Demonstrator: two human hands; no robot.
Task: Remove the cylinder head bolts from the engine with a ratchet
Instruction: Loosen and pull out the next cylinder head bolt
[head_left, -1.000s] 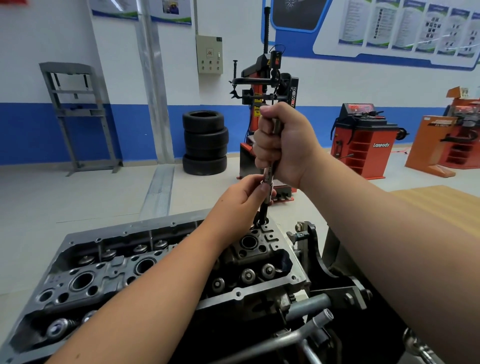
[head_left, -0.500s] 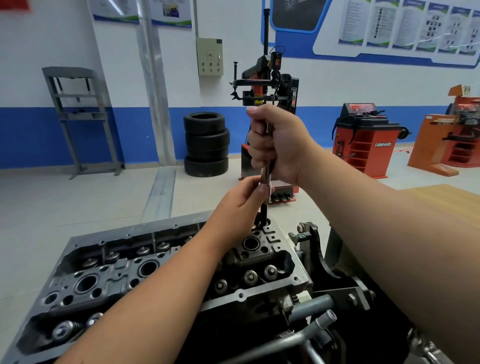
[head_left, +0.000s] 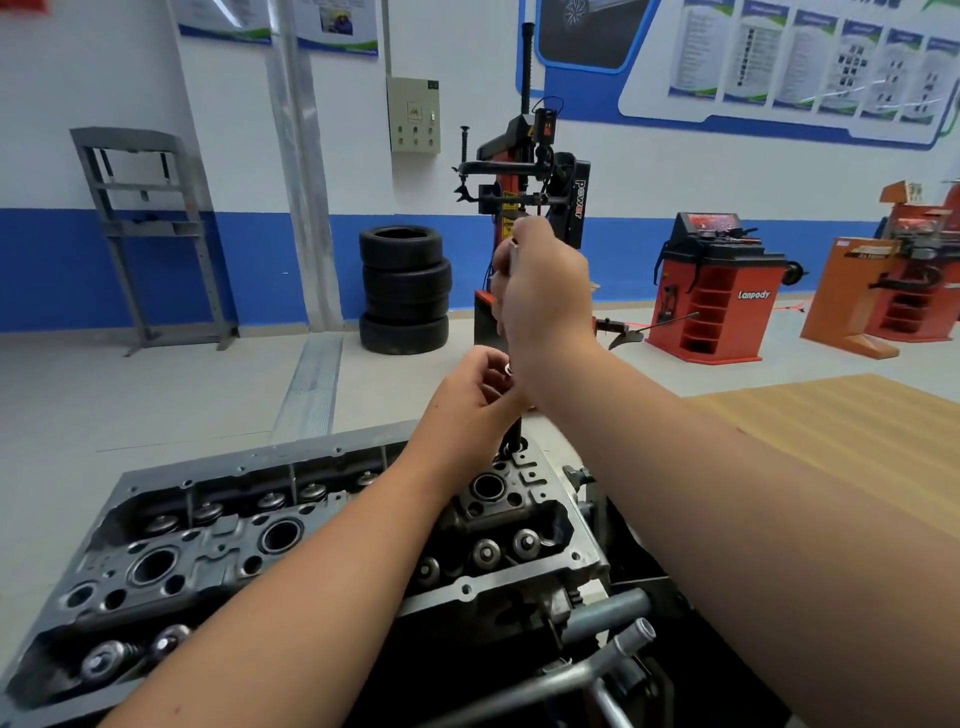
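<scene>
**Far-corner head bolt: ratchet on it, plenty left to do**

Right under the fingers of the right hand (head_left: 545, 291), the ratchet (head_left: 512, 265) stands almost upright, and those fingers are wrapped tight around its handle. Just below them the left hand (head_left: 478, 395) has its fingers curled round the shaft where a shiny ring shows, steadying it. Below the left fingers a dark extension (head_left: 516, 431) drops into a bolt hole at the far corner of the cylinder head (head_left: 322, 525). The bolt itself is down in the hole, so I can't see it or tell how far out it has come.

Progress-wise, my guess is this is early-to-middle. One bolt is being worked right now, and I can't spot any loose bolts lying about, so I wouldn't count any as done. The rest of the head stretches toward the near side of both forearms, and any bolts there are still to do.

Around the fingers: valve springs (head_left: 485, 551) sit in rows nearer than the left wrist, with metal stand tubes (head_left: 608, 613) under the right forearm. Beyond the fingers there's a tire changer (head_left: 530, 171), stacked tires (head_left: 405, 288) and a red Lanpody machine (head_left: 711, 291). Nothing really blocks the ratchet, though the crossed forearms look cramped for swinging it.
</scene>
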